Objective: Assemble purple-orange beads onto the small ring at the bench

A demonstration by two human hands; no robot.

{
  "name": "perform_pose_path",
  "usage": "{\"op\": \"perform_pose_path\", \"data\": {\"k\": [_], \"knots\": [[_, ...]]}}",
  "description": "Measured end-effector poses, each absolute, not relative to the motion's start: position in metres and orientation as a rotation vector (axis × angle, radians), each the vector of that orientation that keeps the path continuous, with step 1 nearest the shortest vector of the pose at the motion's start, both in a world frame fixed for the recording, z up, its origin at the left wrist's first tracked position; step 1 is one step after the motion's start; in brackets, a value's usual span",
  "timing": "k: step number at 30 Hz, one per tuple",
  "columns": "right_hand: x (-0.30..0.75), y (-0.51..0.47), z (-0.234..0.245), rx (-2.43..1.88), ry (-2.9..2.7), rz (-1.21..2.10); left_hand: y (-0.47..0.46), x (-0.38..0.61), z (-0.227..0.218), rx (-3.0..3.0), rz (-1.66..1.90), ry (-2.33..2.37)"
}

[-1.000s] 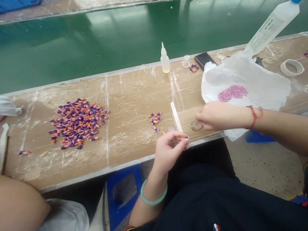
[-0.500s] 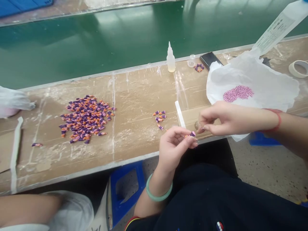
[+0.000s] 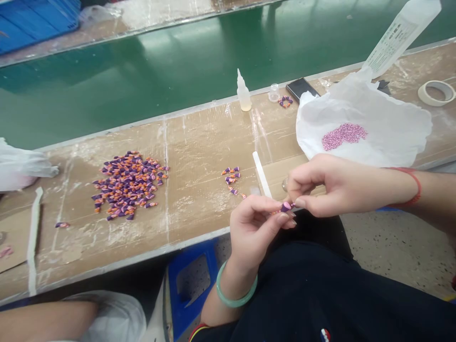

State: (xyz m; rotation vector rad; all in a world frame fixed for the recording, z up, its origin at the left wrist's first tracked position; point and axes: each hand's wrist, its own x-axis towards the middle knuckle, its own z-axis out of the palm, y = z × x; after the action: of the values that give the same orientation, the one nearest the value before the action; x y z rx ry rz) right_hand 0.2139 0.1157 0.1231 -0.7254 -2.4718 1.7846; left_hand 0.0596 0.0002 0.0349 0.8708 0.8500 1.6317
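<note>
My left hand (image 3: 254,218), with a green bangle at its wrist, pinches a small purple-and-orange figurine (image 3: 285,206) between thumb and fingertips. The figurine's pink base faces my right hand (image 3: 320,187). The right thumb and fingers are pinched together around a tiny pink piece (image 3: 293,205), which sits right at that base; whether the two touch is too small to tell. Just beyond my hands lie several more figurines (image 3: 232,179) in short rows. A white strip (image 3: 261,173) lies on the cardboard near them.
A large heap of figurines (image 3: 128,185) covers the table's left part. White paper (image 3: 395,128) at right bears tiny pink pieces (image 3: 344,136). Toward the back stand a dropper bottle (image 3: 244,95), a small clear cap (image 3: 274,93), a phone (image 3: 302,90) and a tape roll (image 3: 436,93).
My right hand has moved in to the figurine's base with the tiny pink piece at its fingertips. My left hand still holds the figurine. The whole view has shifted slightly.
</note>
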Motion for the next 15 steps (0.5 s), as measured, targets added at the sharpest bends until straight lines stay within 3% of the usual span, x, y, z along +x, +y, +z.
{"op": "perform_pose_path", "data": {"k": [15], "knots": [[0.214,0.1106,0.1262,-0.709,-2.565,1.566,-0.0008,0.065,0.0327,0.88,1.642,0.805]]}}
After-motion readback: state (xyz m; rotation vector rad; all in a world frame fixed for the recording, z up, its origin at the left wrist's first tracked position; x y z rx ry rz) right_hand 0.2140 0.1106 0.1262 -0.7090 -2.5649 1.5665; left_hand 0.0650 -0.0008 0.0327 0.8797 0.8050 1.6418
